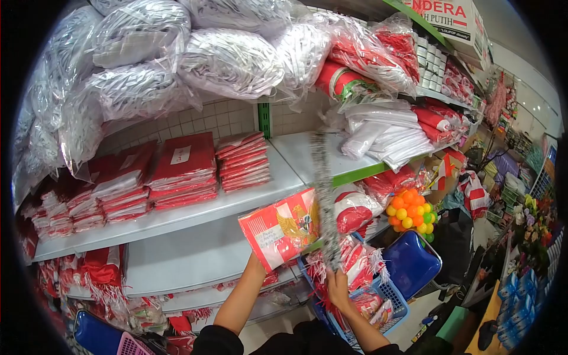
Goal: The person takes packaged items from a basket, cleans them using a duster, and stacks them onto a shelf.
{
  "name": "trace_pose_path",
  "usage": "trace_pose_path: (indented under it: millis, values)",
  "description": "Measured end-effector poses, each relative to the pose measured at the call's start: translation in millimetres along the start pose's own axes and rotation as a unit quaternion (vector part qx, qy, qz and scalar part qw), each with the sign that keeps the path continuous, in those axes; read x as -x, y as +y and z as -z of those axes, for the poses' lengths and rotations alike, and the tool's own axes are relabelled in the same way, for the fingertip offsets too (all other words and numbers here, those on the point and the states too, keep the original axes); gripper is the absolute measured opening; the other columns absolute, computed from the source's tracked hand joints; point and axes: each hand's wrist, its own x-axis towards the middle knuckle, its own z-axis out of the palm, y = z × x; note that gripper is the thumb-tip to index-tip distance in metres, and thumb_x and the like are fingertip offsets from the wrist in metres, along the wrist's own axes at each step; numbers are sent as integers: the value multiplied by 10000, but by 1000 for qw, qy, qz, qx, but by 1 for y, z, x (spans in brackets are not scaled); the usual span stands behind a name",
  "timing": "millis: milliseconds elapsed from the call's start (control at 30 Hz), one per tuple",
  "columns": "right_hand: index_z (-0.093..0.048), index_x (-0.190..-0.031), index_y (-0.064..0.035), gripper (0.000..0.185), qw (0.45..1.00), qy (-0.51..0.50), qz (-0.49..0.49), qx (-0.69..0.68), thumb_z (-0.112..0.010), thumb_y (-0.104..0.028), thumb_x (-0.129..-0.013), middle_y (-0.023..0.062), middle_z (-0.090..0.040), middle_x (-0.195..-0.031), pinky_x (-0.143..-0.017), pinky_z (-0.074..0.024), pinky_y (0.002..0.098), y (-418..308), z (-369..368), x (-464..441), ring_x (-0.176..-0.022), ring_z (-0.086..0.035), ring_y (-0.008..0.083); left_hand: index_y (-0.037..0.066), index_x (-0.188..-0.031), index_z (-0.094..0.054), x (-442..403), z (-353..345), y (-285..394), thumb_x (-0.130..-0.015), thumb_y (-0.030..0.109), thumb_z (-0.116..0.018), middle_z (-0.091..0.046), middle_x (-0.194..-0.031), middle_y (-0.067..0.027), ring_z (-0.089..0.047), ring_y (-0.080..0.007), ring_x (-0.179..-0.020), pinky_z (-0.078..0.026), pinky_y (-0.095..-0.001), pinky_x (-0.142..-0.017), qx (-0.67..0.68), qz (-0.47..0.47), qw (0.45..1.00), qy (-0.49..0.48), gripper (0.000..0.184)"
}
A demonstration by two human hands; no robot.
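Observation:
My left hand (258, 264) holds up a flat plastic-wrapped red and white packet (269, 231) from below. A golden eagle emblem and a handwritten white label show on its front; my left fingers are mostly hidden behind it. In my right hand (338, 289), closed around its lower end, is a long grey feather duster (323, 195). The duster stands nearly upright, blurred, close to the packet's right edge. Behind the packet runs a white shelf (195, 210) with stacks of similar red packets (183, 168).
Bulging plastic bags of white strips (231, 62) fill the upper shelf. White folded packs (390, 133) lie on the right shelf. Below, a blue basket (393, 296) holds red and white goods, beside a blue stool (411, 263) and orange-yellow balls (409, 210).

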Motion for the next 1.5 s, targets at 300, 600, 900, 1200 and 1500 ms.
trace_pose_path:
  millis: [300,600,900,1200,1500]
  values:
    - [-484,-920,14,291,998,-33,-54,26,-587,-247,-843,215,-561,-620,-537,-435,450,-17,15,-19,-593,-585,387,38,-1351,-344,13,-5,4,-945,430,-306,-426,-1342,-181,-443,-357,-1205,-349,-550,-1010,-33,-8,998,50,566]
    - [-478,-1099,44,390,992,-66,4,104,-560,-252,-860,229,-577,-637,-558,-443,467,-36,29,-19,-604,-581,413,18,-1288,-398,-13,15,3,-921,463,-333,-481,-1258,-185,-499,-318,-1124,-405,-501,-963,23,71,993,-87,580]
    - [-470,-1110,15,372,958,-129,137,215,-576,-222,-844,218,-592,-669,-530,-436,478,-27,50,-5,-615,-586,402,35,-1310,-379,-29,-7,10,-938,401,-331,-491,-1238,-161,-505,-312,-1100,-410,-483,-963,41,-6,998,-46,524]
    - [-487,-974,55,284,962,-81,204,163,-513,-215,-886,223,-541,-607,-530,-432,467,-20,37,17,-603,-563,415,38,-1309,-382,-31,-12,5,-943,362,-334,-493,-1231,-153,-505,-308,-1096,-413,-475,-963,35,-22,998,-57,491]
    - [-486,-1077,44,388,967,-71,196,146,-602,-214,-812,185,-533,-554,-480,-418,447,-46,14,6,-518,-554,375,37,-1301,-391,-15,-9,8,-944,329,-339,-494,-1229,-148,-504,-306,-1098,-415,-471,-963,15,-22,997,-77,464]
